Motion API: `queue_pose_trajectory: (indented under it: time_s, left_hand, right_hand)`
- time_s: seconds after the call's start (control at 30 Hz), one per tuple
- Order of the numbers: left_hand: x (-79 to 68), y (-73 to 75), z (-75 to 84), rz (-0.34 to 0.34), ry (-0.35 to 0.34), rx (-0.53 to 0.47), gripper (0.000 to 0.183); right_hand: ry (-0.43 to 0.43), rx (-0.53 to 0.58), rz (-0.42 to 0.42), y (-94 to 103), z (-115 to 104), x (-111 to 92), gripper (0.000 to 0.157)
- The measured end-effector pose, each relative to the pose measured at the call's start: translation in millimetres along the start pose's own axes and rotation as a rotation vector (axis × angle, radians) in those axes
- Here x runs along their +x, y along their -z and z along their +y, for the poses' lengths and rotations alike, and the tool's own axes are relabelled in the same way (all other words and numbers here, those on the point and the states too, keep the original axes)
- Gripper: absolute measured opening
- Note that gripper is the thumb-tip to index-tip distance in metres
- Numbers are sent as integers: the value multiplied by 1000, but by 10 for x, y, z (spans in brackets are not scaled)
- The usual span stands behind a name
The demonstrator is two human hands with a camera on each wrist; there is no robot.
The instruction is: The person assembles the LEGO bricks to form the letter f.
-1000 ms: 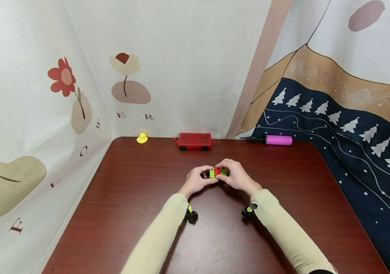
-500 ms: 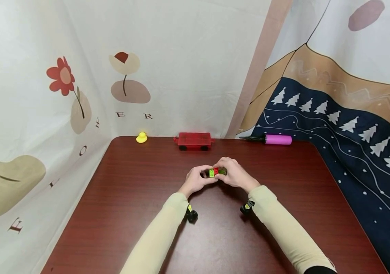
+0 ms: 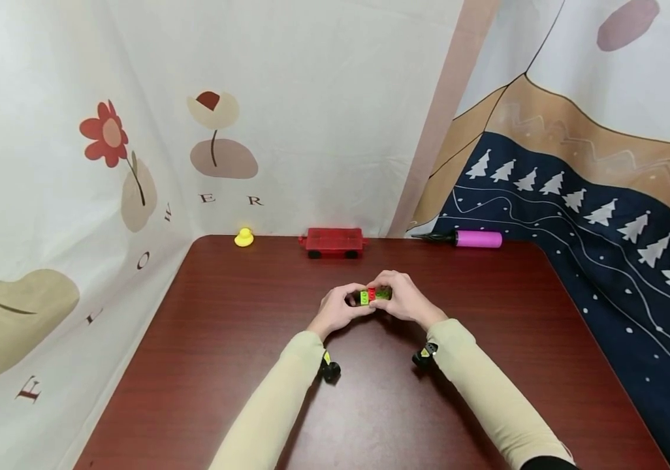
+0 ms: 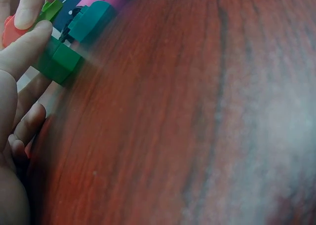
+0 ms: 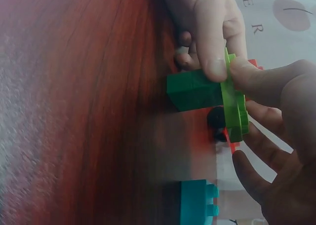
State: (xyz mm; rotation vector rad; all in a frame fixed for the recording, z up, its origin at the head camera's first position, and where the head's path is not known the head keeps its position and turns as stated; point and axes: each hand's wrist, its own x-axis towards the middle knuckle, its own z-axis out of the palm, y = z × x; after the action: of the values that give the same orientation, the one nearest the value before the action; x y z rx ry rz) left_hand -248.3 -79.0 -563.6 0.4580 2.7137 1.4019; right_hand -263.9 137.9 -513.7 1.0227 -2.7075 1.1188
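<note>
Over the middle of the table, my left hand and right hand meet around a small stack of toy building bricks. A lime green piece lies on top of a dark green brick, as the right wrist view shows. On the lime piece sits a red brick, mid-length in the head view. Thumb and fingers of each hand pinch the stack from opposite sides, partly covering the red brick. Close beside the stack, a teal brick stands on the table; the right hand hides it from the head view.
Along the table's back edge stand a yellow rubber duck, a red toy wagon with black wheels, and a purple hand pump with a black nozzle. Printed cloth hangs behind the table and at both sides.
My right hand and wrist have shifted slightly left over the last second. The left hand stays nearly in place, and both hands keep their grip on the bricks.
</note>
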Motion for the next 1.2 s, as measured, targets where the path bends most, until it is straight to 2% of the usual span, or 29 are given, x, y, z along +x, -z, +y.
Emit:
queue_pose_trajectory:
  time_s: [0.17,0.5,0.67,0.83,1.03,1.2]
  left_hand:
    - [0,0,7,-15,-11,9,44]
    - [-27,17,10,-28,-2,6,44]
    - [-29,25,-1,-32,-8,-15,44]
    - [-29,25,-20,-31,-23,-48,41]
    - [-20,19,-17,-24,-9,-60,38]
    - [-21,21,-7,-33,20,-69,39]
  right_hand:
    - [-4,-11,30,-19,-10,-43,32]
    - [-11,-25,-14,30,-73,-74,29]
    - [-36,-43,-11,49,-86,-61,27]
    - [-21,-50,-8,55,-84,-51,25]
    - [-19,-39,27,120,-14,-64,25]
    - [-91,-53,57,248,127,-133,29]
